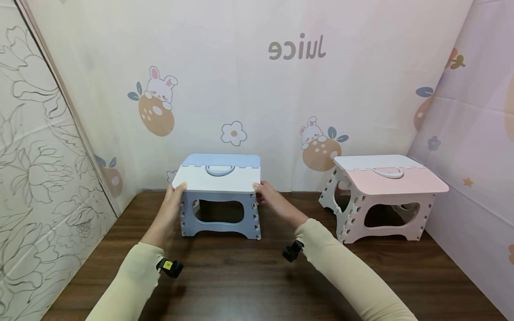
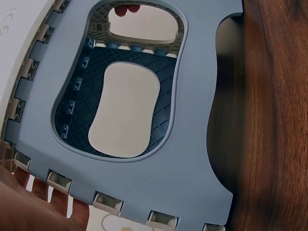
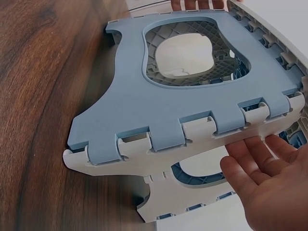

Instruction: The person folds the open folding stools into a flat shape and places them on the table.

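A blue and white folding stool (image 1: 217, 180) stands unfolded and upright on the brown wooden table, with a carry handle (image 1: 220, 171) in its top. My left hand (image 1: 172, 199) grips its left side, thumb on the top's front corner. On the opposite side, my right hand (image 1: 268, 194) holds the right edge, thumb also on top. In the left wrist view, the fingers (image 2: 55, 199) lie along the stool's hinged side. The right wrist view shows the fingertips (image 3: 236, 149) against its white side panel (image 3: 192, 171). Both thumbs are hidden in the wrist views.
A pink and white folding stool (image 1: 393, 180) stands unfolded at the right of the table (image 1: 241, 281). Behind the table hangs a printed cloth (image 1: 249, 89) with rabbits and flowers. Patterned walls border the left and right sides.
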`<state>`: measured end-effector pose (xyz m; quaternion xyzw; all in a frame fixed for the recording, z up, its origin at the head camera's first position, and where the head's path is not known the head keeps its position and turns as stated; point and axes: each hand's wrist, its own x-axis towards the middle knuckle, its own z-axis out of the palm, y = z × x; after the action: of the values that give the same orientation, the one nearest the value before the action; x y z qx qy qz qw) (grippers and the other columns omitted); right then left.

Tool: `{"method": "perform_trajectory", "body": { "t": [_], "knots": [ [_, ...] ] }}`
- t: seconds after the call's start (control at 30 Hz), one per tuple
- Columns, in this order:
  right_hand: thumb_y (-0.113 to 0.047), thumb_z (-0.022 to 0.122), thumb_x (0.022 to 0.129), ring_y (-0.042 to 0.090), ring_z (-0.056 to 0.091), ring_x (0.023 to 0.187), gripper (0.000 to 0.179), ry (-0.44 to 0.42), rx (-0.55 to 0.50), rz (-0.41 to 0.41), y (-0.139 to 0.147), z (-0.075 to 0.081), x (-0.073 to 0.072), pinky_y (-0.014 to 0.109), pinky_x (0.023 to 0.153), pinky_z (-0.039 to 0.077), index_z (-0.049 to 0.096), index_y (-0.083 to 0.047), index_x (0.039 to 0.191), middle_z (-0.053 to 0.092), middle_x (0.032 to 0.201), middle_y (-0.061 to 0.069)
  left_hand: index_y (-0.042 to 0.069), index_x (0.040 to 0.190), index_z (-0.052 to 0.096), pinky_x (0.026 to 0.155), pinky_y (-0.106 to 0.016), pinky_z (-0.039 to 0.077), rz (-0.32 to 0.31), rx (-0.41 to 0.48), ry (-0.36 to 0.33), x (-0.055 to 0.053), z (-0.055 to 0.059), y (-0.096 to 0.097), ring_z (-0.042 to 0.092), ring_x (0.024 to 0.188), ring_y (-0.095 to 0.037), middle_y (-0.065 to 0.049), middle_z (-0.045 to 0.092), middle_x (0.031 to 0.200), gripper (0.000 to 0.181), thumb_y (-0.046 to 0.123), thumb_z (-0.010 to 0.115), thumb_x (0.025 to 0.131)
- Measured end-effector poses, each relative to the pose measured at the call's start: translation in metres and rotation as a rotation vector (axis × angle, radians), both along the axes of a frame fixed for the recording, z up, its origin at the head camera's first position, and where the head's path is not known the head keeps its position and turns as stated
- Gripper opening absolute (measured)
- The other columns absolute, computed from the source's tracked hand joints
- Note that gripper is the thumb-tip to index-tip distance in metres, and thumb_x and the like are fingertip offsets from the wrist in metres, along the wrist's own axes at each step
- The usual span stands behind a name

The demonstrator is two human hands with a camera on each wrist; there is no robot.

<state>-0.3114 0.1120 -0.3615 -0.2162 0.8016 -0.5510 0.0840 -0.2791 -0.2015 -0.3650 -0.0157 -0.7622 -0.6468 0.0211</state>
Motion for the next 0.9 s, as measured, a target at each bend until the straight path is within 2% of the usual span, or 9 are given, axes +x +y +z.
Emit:
{"method": "perform_trajectory", "body": {
  "t": [0.1,0.27,0.43,0.67,0.9],
  "knots": [
    [-0.057,0.033,0.104,0.032,0.048,0.118,0.068,0.005,-0.003,0.000,0.002,0.000,0.000,0.057,0.107,0.033,0.032,-0.003,0.146,0.047,0.133,0.017,0.022,0.161,-0.008,0.116,-0.063,0.007,-0.001,0.004,-0.012,0.000,0.001,0.002,0.002,0.150,-0.036,-0.013,-0.005,0.166,0.084,0.061,0.037,0.101],
    [-0.055,0.029,0.105,0.031,0.047,0.119,0.066,0.006,0.005,0.010,0.009,0.001,0.000,0.052,0.107,0.034,0.031,-0.003,0.146,0.046,0.133,0.018,0.019,0.161,-0.006,0.117,-0.060,0.007,-0.012,0.013,-0.005,-0.001,0.001,0.007,0.003,0.149,-0.033,-0.013,-0.004,0.165,0.083,0.058,0.038,0.102],
    [-0.057,0.028,0.105,0.032,0.045,0.122,0.067,0.000,0.005,0.014,0.017,0.001,0.000,0.055,0.108,0.031,0.030,-0.004,0.147,0.044,0.136,0.018,0.019,0.161,-0.005,0.117,-0.060,0.006,-0.016,0.011,-0.007,-0.002,0.000,0.012,0.001,0.150,-0.032,-0.013,-0.004,0.165,0.086,0.061,0.039,0.101],
    [-0.058,0.029,0.104,0.033,0.043,0.122,0.070,-0.020,-0.012,-0.002,0.026,0.000,0.002,0.057,0.109,0.029,0.028,-0.003,0.147,0.043,0.135,0.019,0.014,0.159,0.007,0.116,-0.059,0.011,-0.025,0.036,0.025,-0.004,-0.002,0.022,0.009,0.149,-0.033,-0.016,0.007,0.163,0.080,0.058,0.041,0.102],
    [-0.055,0.028,0.105,0.032,0.044,0.119,0.068,-0.003,-0.010,-0.010,0.034,0.000,0.001,0.056,0.106,0.031,0.029,-0.001,0.146,0.044,0.133,0.019,0.009,0.152,0.017,0.116,-0.059,0.014,-0.041,0.052,0.022,-0.004,-0.001,0.028,0.014,0.146,-0.032,-0.017,0.014,0.159,0.073,0.056,0.042,0.102]
  ]
}}
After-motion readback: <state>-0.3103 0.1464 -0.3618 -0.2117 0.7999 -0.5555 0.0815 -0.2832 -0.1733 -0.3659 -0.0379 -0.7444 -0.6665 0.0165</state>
